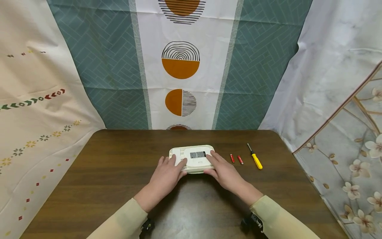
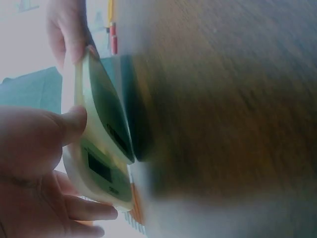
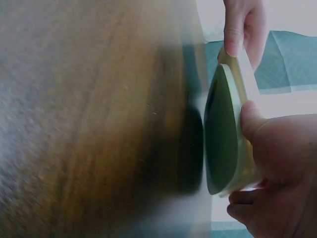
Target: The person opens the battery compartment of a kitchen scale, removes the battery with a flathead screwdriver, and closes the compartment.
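Observation:
A white kitchen scale (image 1: 194, 162) lies underside up on the table, its printed label facing me. The left wrist view catches the dark display window (image 2: 99, 168) on its downward face, beside the rounded weighing plate (image 3: 221, 134), which also shows in the right wrist view. My left hand (image 1: 167, 172) grips the scale's left end, thumb at the near edge and fingers across the underside. At the right end my right hand (image 1: 223, 171) holds it likewise, thumb along the near edge. Part of the underside is hidden beneath the fingers.
Two small red batteries (image 1: 232, 158) lie right of the scale. Beyond them is a screwdriver (image 1: 256, 161) with a yellow handle, its tip pointing away. The dark wooden table (image 1: 119, 152) meets patterned cloth hangings (image 1: 113, 66) at the back and sides.

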`<state>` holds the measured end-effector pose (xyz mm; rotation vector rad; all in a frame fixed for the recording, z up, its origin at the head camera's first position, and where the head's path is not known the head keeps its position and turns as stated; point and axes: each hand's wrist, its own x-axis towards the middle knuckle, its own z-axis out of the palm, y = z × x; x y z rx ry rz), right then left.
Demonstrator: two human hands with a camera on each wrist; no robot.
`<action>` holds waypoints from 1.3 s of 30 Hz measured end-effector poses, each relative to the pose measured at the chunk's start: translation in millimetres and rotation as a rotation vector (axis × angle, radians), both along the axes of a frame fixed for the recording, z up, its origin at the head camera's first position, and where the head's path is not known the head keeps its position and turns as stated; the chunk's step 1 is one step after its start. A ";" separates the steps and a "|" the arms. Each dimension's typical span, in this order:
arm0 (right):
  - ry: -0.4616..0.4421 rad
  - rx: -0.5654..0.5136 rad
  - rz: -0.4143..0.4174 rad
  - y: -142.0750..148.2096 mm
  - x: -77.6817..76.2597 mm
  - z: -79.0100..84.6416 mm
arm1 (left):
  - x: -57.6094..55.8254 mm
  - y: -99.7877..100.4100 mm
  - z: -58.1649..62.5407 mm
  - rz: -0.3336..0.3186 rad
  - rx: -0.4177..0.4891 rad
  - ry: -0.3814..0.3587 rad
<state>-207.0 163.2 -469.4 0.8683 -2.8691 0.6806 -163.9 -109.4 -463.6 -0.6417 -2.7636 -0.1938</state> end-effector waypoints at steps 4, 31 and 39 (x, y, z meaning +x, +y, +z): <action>0.035 -0.001 0.007 2.6 -2.1 3.2 | 0.4 2.0 2.5 0.012 -0.050 0.049; -0.008 -0.183 -0.131 10.9 -5.9 23.3 | -22.8 -0.1 16.8 -0.150 0.097 0.214; 0.002 -0.205 -0.157 15.5 -8.6 25.7 | -25.7 1.0 24.2 -0.097 0.031 0.290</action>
